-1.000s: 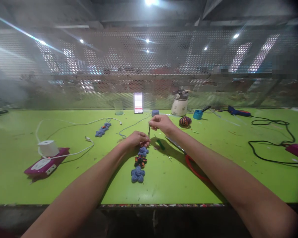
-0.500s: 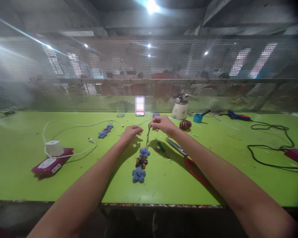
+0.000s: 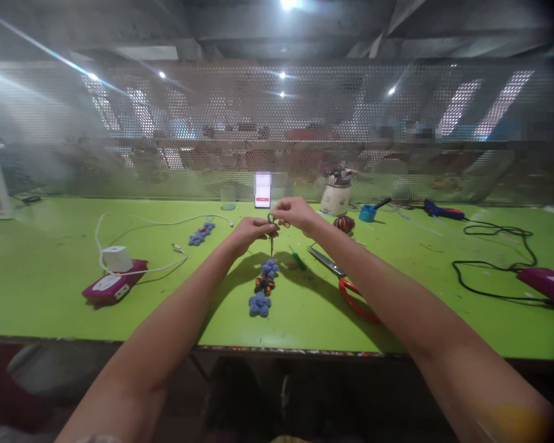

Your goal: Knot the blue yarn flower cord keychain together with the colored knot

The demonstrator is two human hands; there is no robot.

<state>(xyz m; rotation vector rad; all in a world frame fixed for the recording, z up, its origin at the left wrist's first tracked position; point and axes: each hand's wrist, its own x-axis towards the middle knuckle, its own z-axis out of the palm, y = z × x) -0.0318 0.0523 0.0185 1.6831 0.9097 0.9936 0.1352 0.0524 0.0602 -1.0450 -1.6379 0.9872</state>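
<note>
Three crocheted flowers lie in a column on the green table: a blue flower point(image 3: 270, 267), a black-and-orange flower point(image 3: 264, 285) and a second blue flower point(image 3: 260, 304). From the top flower a dark yarn strand point(image 3: 272, 246) rises to my hands. My left hand point(image 3: 252, 232) pinches this strand between thumb and fingers. Just above, my right hand point(image 3: 296, 213) is closed on a bent loop in the same strand. Beneath my right wrist lie a green-handled thin tool point(image 3: 298, 261) and large scissors with red handles point(image 3: 356, 300).
A similar flower strip point(image 3: 202, 234) lies to the left, near a white cable and a purple power strip point(image 3: 115, 284). Behind my hands stand a phone point(image 3: 263, 191) and a jar point(image 3: 337, 195). Rightward are a yarn ball point(image 3: 344, 224), a blue tape roll point(image 3: 368, 213) and a glue gun point(image 3: 443, 210).
My left hand has moved right and closed on the strand; its fingers were off it before. The strand is now bent into a loop at my right fingers. The view has shifted slightly.
</note>
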